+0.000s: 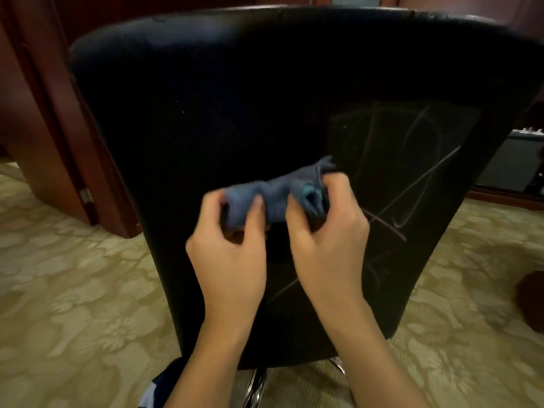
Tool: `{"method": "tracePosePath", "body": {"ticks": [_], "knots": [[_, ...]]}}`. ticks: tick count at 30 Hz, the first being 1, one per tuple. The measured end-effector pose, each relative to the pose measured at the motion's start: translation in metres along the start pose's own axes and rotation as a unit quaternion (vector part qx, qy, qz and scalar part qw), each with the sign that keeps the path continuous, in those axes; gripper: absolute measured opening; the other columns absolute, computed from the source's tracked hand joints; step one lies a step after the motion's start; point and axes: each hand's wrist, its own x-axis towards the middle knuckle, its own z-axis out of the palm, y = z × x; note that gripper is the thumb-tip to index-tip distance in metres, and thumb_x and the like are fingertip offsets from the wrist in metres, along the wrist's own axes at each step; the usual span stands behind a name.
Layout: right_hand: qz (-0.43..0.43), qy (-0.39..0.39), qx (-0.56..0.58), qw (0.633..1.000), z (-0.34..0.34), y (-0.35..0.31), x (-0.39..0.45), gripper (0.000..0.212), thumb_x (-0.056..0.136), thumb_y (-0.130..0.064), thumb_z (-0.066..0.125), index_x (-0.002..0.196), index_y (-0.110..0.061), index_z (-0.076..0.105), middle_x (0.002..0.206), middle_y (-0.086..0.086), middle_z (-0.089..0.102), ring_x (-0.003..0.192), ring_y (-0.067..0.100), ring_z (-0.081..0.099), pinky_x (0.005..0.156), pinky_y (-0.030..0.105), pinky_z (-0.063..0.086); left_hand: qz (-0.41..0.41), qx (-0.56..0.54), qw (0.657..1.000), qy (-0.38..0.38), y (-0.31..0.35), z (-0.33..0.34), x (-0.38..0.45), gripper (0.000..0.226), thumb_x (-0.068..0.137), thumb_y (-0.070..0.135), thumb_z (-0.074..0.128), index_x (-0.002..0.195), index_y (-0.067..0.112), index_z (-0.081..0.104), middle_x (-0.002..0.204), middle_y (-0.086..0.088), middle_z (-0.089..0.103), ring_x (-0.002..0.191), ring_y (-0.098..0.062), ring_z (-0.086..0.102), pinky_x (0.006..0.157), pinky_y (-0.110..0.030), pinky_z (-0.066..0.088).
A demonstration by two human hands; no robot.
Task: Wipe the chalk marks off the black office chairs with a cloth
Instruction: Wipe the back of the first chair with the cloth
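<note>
I see left hand (232, 248) and right hand (326, 245), fingers bunching the blue cloth (276, 198) against the chalk-marked black office chair back (235, 98)

Head view — downward, close up

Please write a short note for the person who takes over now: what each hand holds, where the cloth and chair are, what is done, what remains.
Left hand: grips the left end of the blue cloth.
Right hand: grips its right end, bunched.
The cloth is held in front of the black office chair back.
Done: the back's left part shows no marks.
Left: chalk marks cover the right part, some running lower behind the hands.
</note>
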Motion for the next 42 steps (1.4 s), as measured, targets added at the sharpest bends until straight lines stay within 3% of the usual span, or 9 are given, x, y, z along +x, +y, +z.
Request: {"method": "tracePosePath", "body": {"ticks": [3,8,14,18,22,26,29,33,42], "knots": [[0.022,-0.029,-0.032,0.999,0.007,0.0,0.01,0.027,0.087,-0.028,0.06,0.11,-0.014,0.055,0.099,-0.001,0.06,0.086,0.009,0.062,0.073,0.034,0.056,-0.024,0.012,1.0,-0.011,-0.005,0.002,0.011,0.009,0.093,0.016,0.068,0.089,0.021,0.062,0.077,0.009,0.065,0.071,0.001,0.065,0.061,-0.013,0.048],[0.118,-0.094,-0.117,0.982,0.02,0.043,-0.041,0.029,0.085,-0.035,0.058,0.112,-0.026,0.052,0.106,-0.01,0.057,0.092,0.008,0.061,0.08,0.038,0.055,-0.102,0.081,0.989,-0.071,-0.062,-0.007,-0.026,0.012,0.088,0.022,0.067,0.093,0.033,0.064,0.085,0.013,0.069,0.074,-0.004,0.069,0.066,-0.042,0.06],[0.201,-0.167,-0.176,0.949,0.03,0.079,-0.098,0.025,0.089,-0.032,0.065,0.108,-0.03,0.048,0.108,-0.014,0.056,0.096,0.006,0.061,0.08,0.028,0.054,-0.206,0.134,0.962,-0.119,-0.097,-0.021,-0.071,0.023,0.09,0.012,0.069,0.095,0.035,0.065,0.089,0.015,0.069,0.08,0.001,0.068,0.07,-0.039,0.062],[0.169,-0.111,-0.106,0.974,0.023,0.057,-0.076,0.023,0.086,-0.036,0.06,0.106,-0.028,0.053,0.099,-0.013,0.059,0.089,0.003,0.062,0.078,0.036,0.056,-0.129,0.092,0.984,-0.079,-0.067,-0.021,-0.047,0.016,0.091,0.018,0.069,0.091,0.033,0.063,0.086,0.016,0.069,0.072,-0.004,0.068,0.061,-0.039,0.061],[0.043,0.007,0.018,0.999,0.011,0.005,-0.026,0.022,0.088,-0.029,0.062,0.104,-0.015,0.058,0.095,-0.005,0.064,0.087,0.009,0.066,0.073,0.033,0.057,0.015,0.014,0.999,-0.027,-0.011,-0.017,-0.003,0.014,0.092,0.022,0.064,0.088,0.032,0.056,0.078,0.019,0.065,0.067,0.004,0.062,0.059,-0.014,0.048],[-0.045,0.054,0.056,0.996,0.008,-0.032,0.012,0.014,0.091,-0.015,0.066,0.098,-0.009,0.056,0.088,0.001,0.063,0.078,0.012,0.065,0.065,0.029,0.054,0.082,-0.001,0.996,0.022,0.024,-0.013,0.035,0.023,0.096,0.018,0.064,0.081,0.028,0.05,0.066,0.019,0.054,0.061,0.005,0.051,0.057,-0.011,0.039],[-0.028,0.052,0.013,0.998,0.016,-0.032,0.025,0.022,0.091,-0.027,0.062,0.104,-0.01,0.056,0.094,-0.001,0.064,0.084,0.01,0.066,0.07,0.03,0.056,0.042,0.037,0.998,0.018,0.015,-0.004,0.052,0.026,0.094,0.019,0.067,0.074,0.026,0.05,0.061,0.014,0.05,0.056,0.003,0.048,0.053,-0.015,0.037],[0.076,-0.018,-0.096,0.992,0.026,-0.005,0.008,0.035,0.083,-0.04,0.053,0.114,-0.023,0.053,0.104,-0.008,0.063,0.091,0.007,0.064,0.079,0.033,0.056,-0.022,0.061,0.998,-0.008,-0.021,-0.002,0.03,0.02,0.092,0.02,0.069,0.076,0.027,0.057,0.064,0.01,0.059,0.056,0.0,0.056,0.052,-0.032,0.053],[0.179,-0.12,-0.2,0.956,0.045,0.066,-0.087,0.031,0.085,-0.032,0.07,0.11,-0.027,0.052,0.107,-0.012,0.061,0.089,0.007,0.064,0.073,0.029,0.056,-0.189,0.109,0.971,-0.1,-0.104,-0.022,-0.054,0.011,0.093,0.021,0.067,0.092,0.032,0.066,0.08,0.009,0.069,0.069,-0.003,0.068,0.063,-0.041,0.061]]}}
